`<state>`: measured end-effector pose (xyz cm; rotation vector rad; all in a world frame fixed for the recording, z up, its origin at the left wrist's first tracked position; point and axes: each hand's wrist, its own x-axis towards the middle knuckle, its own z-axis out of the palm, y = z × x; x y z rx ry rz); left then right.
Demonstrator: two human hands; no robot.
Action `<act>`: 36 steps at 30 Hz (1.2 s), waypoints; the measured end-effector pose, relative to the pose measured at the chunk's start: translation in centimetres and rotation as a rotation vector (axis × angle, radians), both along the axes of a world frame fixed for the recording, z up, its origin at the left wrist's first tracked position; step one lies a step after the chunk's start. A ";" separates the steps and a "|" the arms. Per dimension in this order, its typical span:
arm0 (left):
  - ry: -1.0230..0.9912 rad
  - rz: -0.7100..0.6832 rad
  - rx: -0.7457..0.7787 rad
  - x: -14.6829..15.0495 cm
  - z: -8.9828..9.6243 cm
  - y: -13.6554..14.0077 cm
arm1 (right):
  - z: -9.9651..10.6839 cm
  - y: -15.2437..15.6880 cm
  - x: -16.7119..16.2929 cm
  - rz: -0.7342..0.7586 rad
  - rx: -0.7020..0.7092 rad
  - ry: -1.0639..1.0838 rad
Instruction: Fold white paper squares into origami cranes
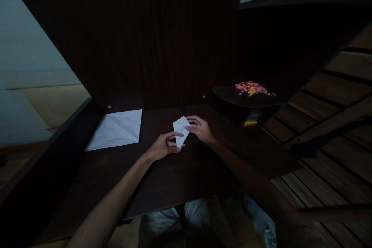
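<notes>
A small piece of folded white paper (180, 124), kite-shaped with a pointed lower end, is held between my two hands over the dark desk. My left hand (165, 146) grips its lower left part, fingers on top and the thumb near the bottom point. On the upper right edge, my right hand (200, 128) pinches it, with the thumb on the face and the fingers behind. Fold lines cross the paper's middle.
A stack of creased white paper sheets (119, 130) lies on the desk (116, 174) at left. Many small colourful pieces (251, 87) are heaped on a rounded shelf (232, 99) at right. A dark panel (151, 38) rises behind; a raised side board (49, 155) borders the left.
</notes>
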<state>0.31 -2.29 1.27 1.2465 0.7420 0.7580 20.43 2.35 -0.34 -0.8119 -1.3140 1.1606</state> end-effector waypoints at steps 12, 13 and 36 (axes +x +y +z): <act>-0.052 0.148 0.050 0.6 -0.1 0.1 | 0.2 -0.2 0.1 0.016 -0.120 -0.041; -0.057 0.213 0.042 0.7 -0.2 0.3 | 0.2 -0.3 0.1 0.036 -0.116 -0.054; -0.082 0.354 0.029 0.0 -0.5 1.1 | 0.7 -1.3 -0.8 0.276 -0.145 -0.087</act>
